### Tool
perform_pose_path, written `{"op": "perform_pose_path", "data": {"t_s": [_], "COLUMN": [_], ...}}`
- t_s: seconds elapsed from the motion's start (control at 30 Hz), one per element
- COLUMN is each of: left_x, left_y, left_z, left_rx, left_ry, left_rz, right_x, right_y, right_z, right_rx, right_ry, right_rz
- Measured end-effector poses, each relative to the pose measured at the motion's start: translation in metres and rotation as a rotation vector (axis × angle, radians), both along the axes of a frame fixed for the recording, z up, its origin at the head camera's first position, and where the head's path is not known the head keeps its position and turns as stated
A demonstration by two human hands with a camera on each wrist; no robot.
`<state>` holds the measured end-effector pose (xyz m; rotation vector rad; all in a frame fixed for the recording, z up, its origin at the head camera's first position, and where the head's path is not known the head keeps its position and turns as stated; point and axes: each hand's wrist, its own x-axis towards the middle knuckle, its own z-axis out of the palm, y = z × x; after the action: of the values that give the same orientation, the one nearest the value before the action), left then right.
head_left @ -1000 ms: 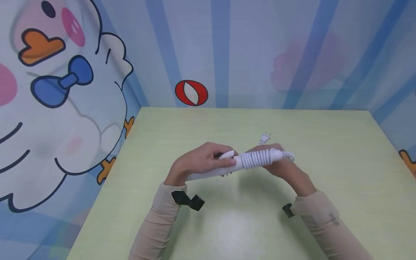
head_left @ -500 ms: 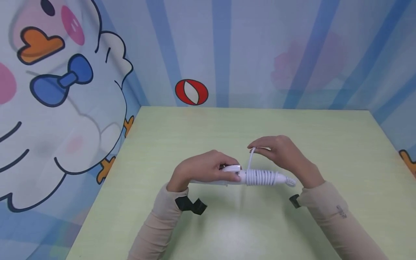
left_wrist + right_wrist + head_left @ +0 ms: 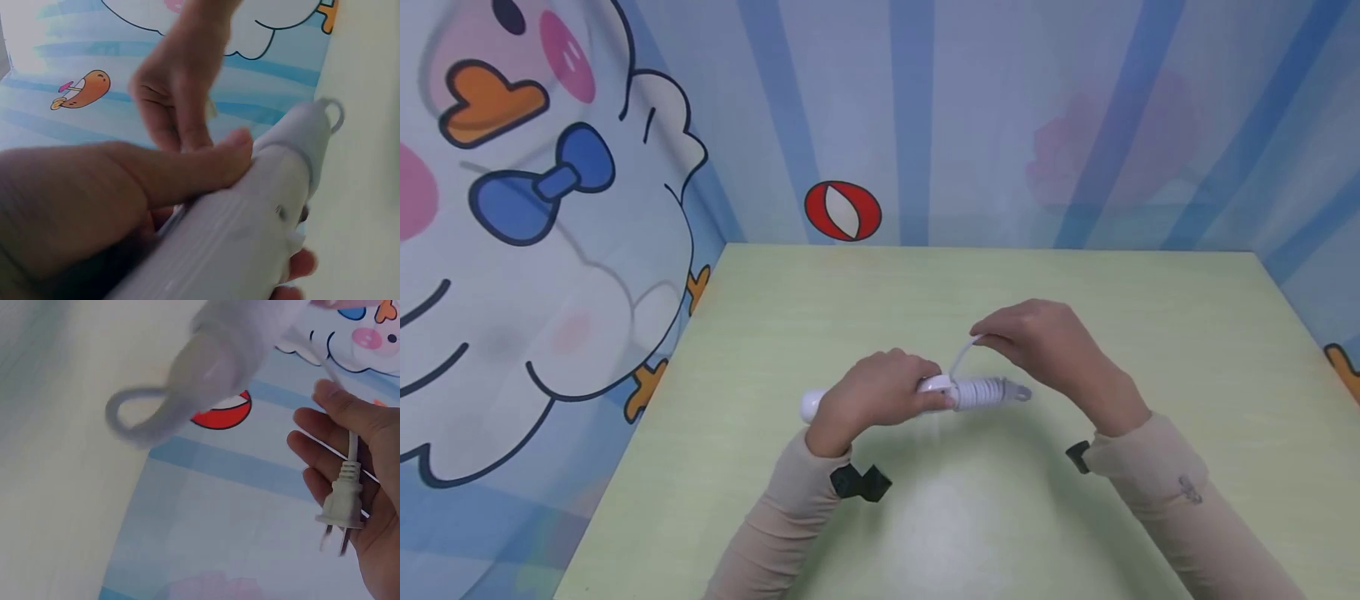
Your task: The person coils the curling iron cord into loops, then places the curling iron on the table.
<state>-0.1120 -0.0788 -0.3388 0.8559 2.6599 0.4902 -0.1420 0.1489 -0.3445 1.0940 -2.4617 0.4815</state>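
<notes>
A white rod-shaped appliance, which looks like a curling iron (image 3: 810, 405), is held above the table. My left hand (image 3: 880, 387) grips it around the middle, thumb along the near side by a white lever (image 3: 934, 383). White power cord (image 3: 981, 393) is wound in several turns around its right-hand part. A loop of cord (image 3: 140, 419) sticks out at that end, blurred in the right wrist view. Up and to the right, my right hand (image 3: 1045, 342) pinches the free cord between thumb and fingers. The two-pin plug (image 3: 342, 500) lies against that palm, hidden in the head view.
The pale green table (image 3: 1150, 333) spreads beneath both hands. Behind it stands a blue striped wall (image 3: 977, 125), with a large cartoon bird (image 3: 617, 250) printed on the left side. Black wrist mounts (image 3: 861, 483) sit on the sleeves.
My right hand has come out from behind the appliance and drawn the cord strand up. The appliance has levelled off and moved left, and the winding now reaches close to the left hand.
</notes>
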Motion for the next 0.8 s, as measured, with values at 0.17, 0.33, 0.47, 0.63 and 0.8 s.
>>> {"op": "perform_pose_path", "data": {"t_s": [0.17, 0.33, 0.47, 0.63, 0.8], "left_x": [-0.005, -0.012, -0.017, -0.025, -0.029], "left_y": [0.005, 0.005, 0.001, -0.003, -0.005], "left_z": [-0.007, -0.010, -0.011, -0.011, -0.010], "left_rx": [-0.010, 0.059, 0.140, 0.231, 0.297], "left_ry": [0.069, 0.119, 0.149, 0.148, 0.098], "left_rz": [0.179, 0.282, 0.329, 0.377, 0.376], "right_x": [0.011, 0.020, 0.028, 0.036, 0.040], "right_y": [-0.008, -0.014, -0.017, -0.017, -0.014], "right_z": [0.007, 0.004, -0.003, -0.019, -0.041], "right_rx": [0.027, 0.009, -0.022, -0.107, -0.266], "right_ry": [0.033, 0.031, -0.008, -0.122, -0.258], "right_rz": [-0.043, -0.107, -0.161, -0.196, -0.174]}}
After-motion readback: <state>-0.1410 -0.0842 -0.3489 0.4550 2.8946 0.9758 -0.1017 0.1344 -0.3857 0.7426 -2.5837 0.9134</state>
